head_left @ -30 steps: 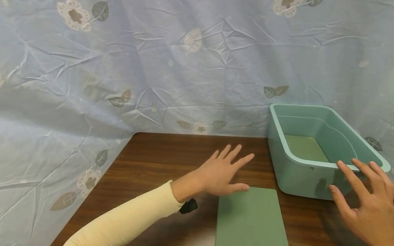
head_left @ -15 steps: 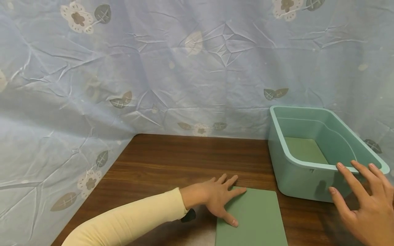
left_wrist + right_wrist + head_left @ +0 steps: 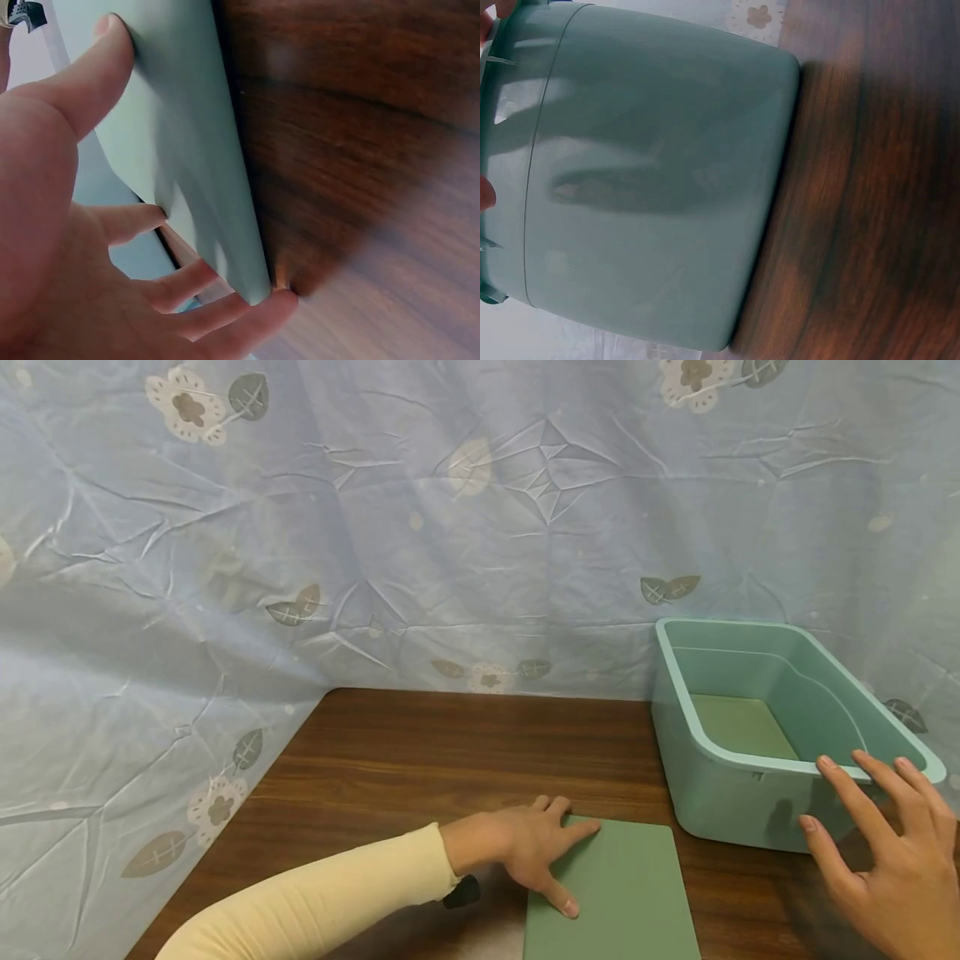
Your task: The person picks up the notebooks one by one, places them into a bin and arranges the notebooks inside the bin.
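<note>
A flat green rectangular slab (image 3: 622, 889) with rounded edges lies on the table, cut off by the bottom of the head view. My left hand (image 3: 528, 847) rests at its far left corner. The thumb lies across the top face, while the fingers reach past the far edge; in the left wrist view the little finger (image 3: 259, 322) is at the corner, close to the wood. A green plastic bin (image 3: 735, 806) stands to the right. At its near rim hovers or rests my right hand (image 3: 903, 860), fingers spread, thumb apart below; whether the fingertips touch is unclear.
Inside the bin, a flat olive-green surface (image 3: 742, 725) shows at the bottom. Behind the brown wooden table (image 3: 420, 743) hangs a flowered pale blue curtain (image 3: 465, 527). A small black object (image 3: 462, 892) shows under the left wrist.
My left hand has come down and nearer, from above the table behind the slab to its far left corner, with its fingers now bending over the edge. My right hand has stayed put.
</note>
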A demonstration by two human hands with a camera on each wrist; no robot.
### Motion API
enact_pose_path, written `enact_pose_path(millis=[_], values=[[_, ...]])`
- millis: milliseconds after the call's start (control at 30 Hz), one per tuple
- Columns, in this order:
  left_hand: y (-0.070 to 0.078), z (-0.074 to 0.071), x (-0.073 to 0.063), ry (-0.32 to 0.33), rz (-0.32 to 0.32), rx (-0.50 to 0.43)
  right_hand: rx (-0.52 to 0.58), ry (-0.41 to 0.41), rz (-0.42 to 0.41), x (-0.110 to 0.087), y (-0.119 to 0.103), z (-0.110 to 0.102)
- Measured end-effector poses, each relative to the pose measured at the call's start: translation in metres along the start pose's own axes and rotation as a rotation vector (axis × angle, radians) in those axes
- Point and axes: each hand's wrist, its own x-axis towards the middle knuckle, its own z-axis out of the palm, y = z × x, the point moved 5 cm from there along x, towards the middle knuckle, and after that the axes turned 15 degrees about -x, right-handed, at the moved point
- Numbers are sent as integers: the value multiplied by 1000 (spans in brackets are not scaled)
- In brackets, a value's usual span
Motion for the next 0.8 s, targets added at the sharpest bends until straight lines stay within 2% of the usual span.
enact_pose_path(millis=[233, 367, 500, 567, 633, 700, 800], values=[[4, 0, 2, 23, 4, 65, 2, -9, 5, 0, 1, 0], [3, -2, 3, 48, 6, 13, -3, -7, 8, -2, 1, 1], [1, -6, 3, 110, -8, -89, -7, -10, 5, -3, 2, 1], [0, -8, 2, 150, -27, -157, -9, -11, 4, -3, 2, 1], [-2, -10, 1, 188, -45, -264, -8, -8, 5, -3, 2, 1], [-5, -13, -1, 222, -64, -423, -9, -7, 8, -2, 2, 1], [-10, -16, -4, 273, -113, -741, -8, -3, 8, -1, 2, 1]])
